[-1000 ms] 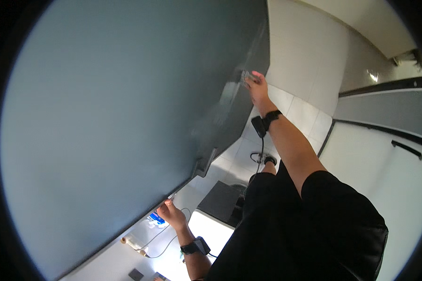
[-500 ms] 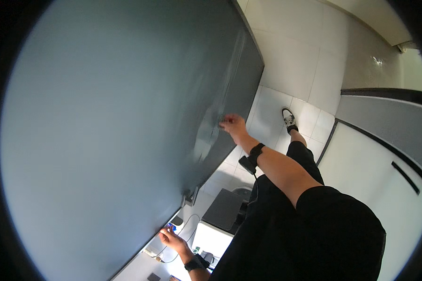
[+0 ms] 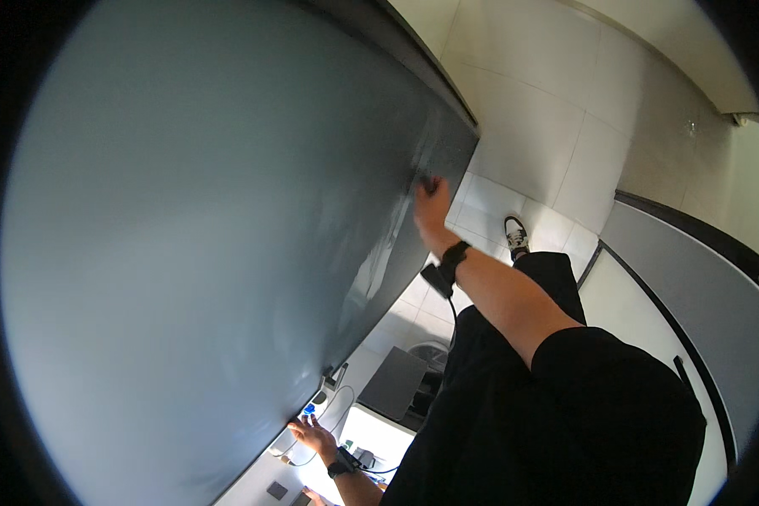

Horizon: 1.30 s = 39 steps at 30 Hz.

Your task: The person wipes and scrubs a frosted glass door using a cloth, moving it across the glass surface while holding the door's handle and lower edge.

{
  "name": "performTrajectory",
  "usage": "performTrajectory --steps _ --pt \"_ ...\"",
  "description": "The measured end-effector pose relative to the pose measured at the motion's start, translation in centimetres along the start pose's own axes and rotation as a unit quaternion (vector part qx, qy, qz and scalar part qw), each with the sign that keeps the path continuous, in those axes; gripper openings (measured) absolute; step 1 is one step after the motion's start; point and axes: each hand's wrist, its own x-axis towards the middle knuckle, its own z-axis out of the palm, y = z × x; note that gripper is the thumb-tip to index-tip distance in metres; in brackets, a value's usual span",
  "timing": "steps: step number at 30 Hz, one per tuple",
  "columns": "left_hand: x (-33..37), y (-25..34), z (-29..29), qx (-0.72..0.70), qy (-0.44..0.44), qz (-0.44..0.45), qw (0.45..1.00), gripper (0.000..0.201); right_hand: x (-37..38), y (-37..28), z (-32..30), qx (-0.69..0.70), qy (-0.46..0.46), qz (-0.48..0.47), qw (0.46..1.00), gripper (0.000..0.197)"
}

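Observation:
A large dark grey screen panel [image 3: 194, 253] fills the left of the view. My right hand [image 3: 430, 211] is stretched out and pressed against the panel's surface near its far edge. A small dark thing shows at its fingertips, but I cannot make out what it is. A black wristband with a dangling cable [image 3: 449, 263] sits on that wrist. My left hand [image 3: 314, 436] rests with fingers spread on the panel's lower edge, next to a small blue item [image 3: 309, 410]. It wears a dark wristband too.
Pale floor tiles [image 3: 531, 143] lie beyond the panel, with my shoe [image 3: 515, 236] on them. A white surface [image 3: 379, 438] with cables, a dark flat slab [image 3: 395, 384] and a round bin [image 3: 430, 350] lie below. A grey partition [image 3: 700, 287] runs along the right.
My right hand has slid back along the panel from its far corner, then slightly outward again. The view has shifted, and my left hand has stayed on the lower edge.

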Motion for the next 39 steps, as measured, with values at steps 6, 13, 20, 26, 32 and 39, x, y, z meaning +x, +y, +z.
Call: performTrajectory --steps 6,13,20,26,32,39 --pt "0.3 0.2 1.1 0.002 0.083 -0.048 0.995 0.072 -2.7 4.3 -2.5 0.044 -0.27 0.253 0.928 0.019" --pt "0.1 0.2 1.9 0.011 0.11 -0.043 0.993 0.067 13.5 -4.6 -3.1 0.335 -0.035 0.1 0.936 0.033" --pt "-0.4 0.6 2.6 0.006 0.126 -0.041 0.991 0.065 8.3 -0.8 -2.1 0.198 -0.041 0.134 0.97 0.026" --pt "-0.4 0.8 2.9 -0.018 0.136 -0.044 0.99 0.062 -1.5 5.2 -3.5 0.04 -0.356 0.304 0.883 0.022" --pt "-0.8 0.9 3.3 -0.019 0.105 -0.023 0.994 0.061 7.9 0.8 -4.6 0.284 -0.182 0.317 0.886 0.019" --pt "-1.0 1.2 3.7 0.001 0.136 -0.018 0.991 0.064 12.3 -0.6 -0.5 0.182 0.028 0.067 0.981 0.026"
